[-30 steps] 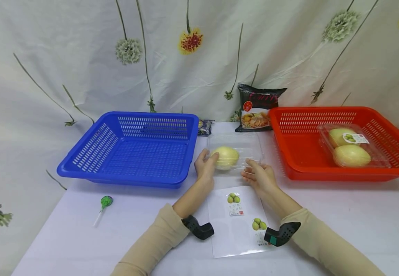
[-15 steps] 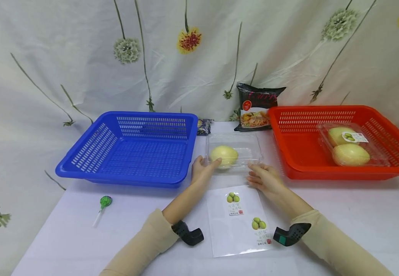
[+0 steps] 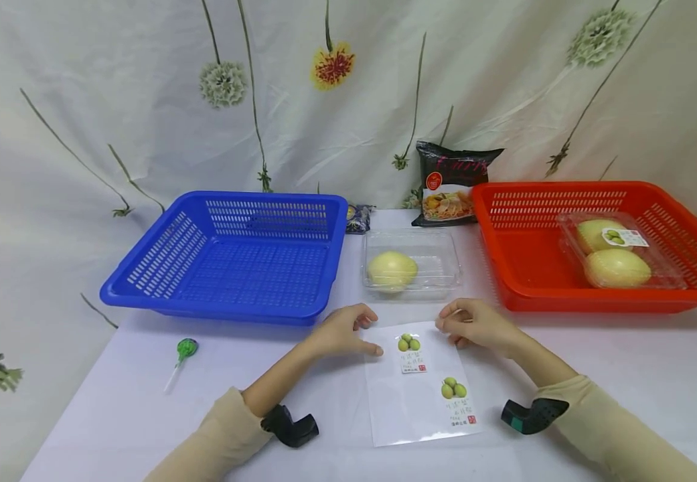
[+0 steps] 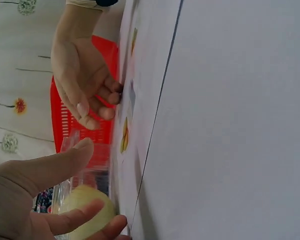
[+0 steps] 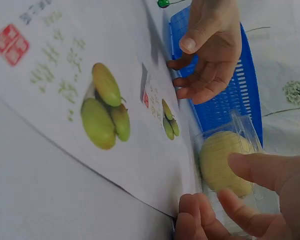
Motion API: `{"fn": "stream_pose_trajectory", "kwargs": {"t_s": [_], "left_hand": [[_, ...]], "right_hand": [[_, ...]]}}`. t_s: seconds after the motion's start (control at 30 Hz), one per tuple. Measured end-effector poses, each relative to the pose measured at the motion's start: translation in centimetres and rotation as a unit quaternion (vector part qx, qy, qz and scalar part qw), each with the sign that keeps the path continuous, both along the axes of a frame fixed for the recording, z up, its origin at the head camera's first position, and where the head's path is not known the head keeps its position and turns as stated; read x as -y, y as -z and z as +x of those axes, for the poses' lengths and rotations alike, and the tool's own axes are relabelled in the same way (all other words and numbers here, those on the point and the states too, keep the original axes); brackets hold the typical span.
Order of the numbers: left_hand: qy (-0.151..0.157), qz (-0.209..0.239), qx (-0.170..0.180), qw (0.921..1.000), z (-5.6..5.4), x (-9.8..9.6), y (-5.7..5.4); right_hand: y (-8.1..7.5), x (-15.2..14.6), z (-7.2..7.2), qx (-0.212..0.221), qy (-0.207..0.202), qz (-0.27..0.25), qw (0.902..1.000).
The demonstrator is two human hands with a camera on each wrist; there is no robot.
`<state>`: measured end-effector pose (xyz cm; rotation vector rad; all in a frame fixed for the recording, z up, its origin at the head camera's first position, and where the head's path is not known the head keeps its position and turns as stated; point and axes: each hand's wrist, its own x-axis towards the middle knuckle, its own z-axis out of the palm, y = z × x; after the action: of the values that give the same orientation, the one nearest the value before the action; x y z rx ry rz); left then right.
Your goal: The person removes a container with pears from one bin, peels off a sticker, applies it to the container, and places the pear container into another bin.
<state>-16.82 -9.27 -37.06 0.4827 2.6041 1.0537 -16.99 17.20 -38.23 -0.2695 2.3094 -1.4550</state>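
Observation:
A white sheet (image 3: pixel 402 412) with two stickers showing green fruit lies flat on the white table; the upper sticker (image 3: pixel 413 362) seems slightly lifted in the right wrist view. My left hand (image 3: pixel 342 333) hovers at the sheet's upper left edge, fingers loosely bent, thumb apart. By the upper right corner is my right hand (image 3: pixel 477 327), its fingertips close to the edge and its thumb apart in the right wrist view. Neither hand holds anything. Beyond them sits a closed clear plastic box (image 3: pixel 435 268) with one pale yellow melon (image 3: pixel 392 270) in its left half.
A blue basket (image 3: pixel 324 294) stands at the left, a red basket (image 3: pixel 529 294) at the right. The red one holds a clear box with two melons (image 3: pixel 617 268) and a sticker. A black noodle packet (image 3: pixel 452 184) stands behind. A green lollipop (image 3: pixel 187 349) lies front left.
Both hands have let go of the clear box and drawn back toward me, to the upper edges of the sheet. The box stays where it was.

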Motion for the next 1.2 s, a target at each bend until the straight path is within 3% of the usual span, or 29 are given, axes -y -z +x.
{"fn": "stream_pose_trajectory", "kwargs": {"t_s": [0.07,0.13,0.27,0.47,0.63,0.77,0.83,0.87,0.97,1.03,1.1,1.2], "left_hand": [[0.047,-0.034,-0.023,0.9980,-0.2,-0.2,-0.1],[0.072,-0.055,-0.031,0.9954,-0.4,-0.5,0.0],[0.085,-0.084,-0.035,0.9922,-1.0,-1.6,0.3],[0.082,-0.096,-0.043,0.9911,-1.9,-2.5,0.8],[0.090,-0.042,-0.035,0.9944,-2.3,-2.4,0.9],[0.066,0.068,0.017,0.9954,-2.5,-2.2,0.6],[0.045,0.149,0.087,0.9840,-2.6,-2.2,0.5],[0.031,0.191,0.128,0.9727,-2.6,-2.2,0.5],[-0.013,0.296,0.240,0.9243,-2.6,-2.3,0.6],[-0.031,0.342,0.285,0.8950,-2.5,-2.3,0.7],[-0.036,0.366,0.301,0.8799,-2.4,-2.3,0.9],[-0.037,0.386,0.313,0.8671,-2.4,-2.4,1.0]], "right_hand": [[0.2,0.1,0.0,-0.060,-0.032,0.038,0.9970],[0.3,0.3,0.1,-0.113,-0.062,0.067,0.9894],[0.4,0.7,0.4,-0.188,-0.102,0.108,0.9709],[0.5,1.1,0.4,-0.214,-0.134,0.111,0.9612],[0.6,1.5,0.4,-0.238,-0.136,0.104,0.9560],[0.7,1.8,0.5,-0.270,-0.120,0.094,0.9507],[0.7,2.0,0.6,-0.283,-0.108,0.086,0.9493],[0.6,2.1,0.6,-0.287,-0.100,0.081,0.9492],[0.6,2.4,0.8,-0.299,-0.079,0.073,0.9482],[0.5,2.5,0.9,-0.307,-0.070,0.069,0.9465],[0.5,2.6,0.9,-0.310,-0.061,0.064,0.9465],[0.6,2.7,1.0,-0.316,-0.051,0.053,0.9460]]}}
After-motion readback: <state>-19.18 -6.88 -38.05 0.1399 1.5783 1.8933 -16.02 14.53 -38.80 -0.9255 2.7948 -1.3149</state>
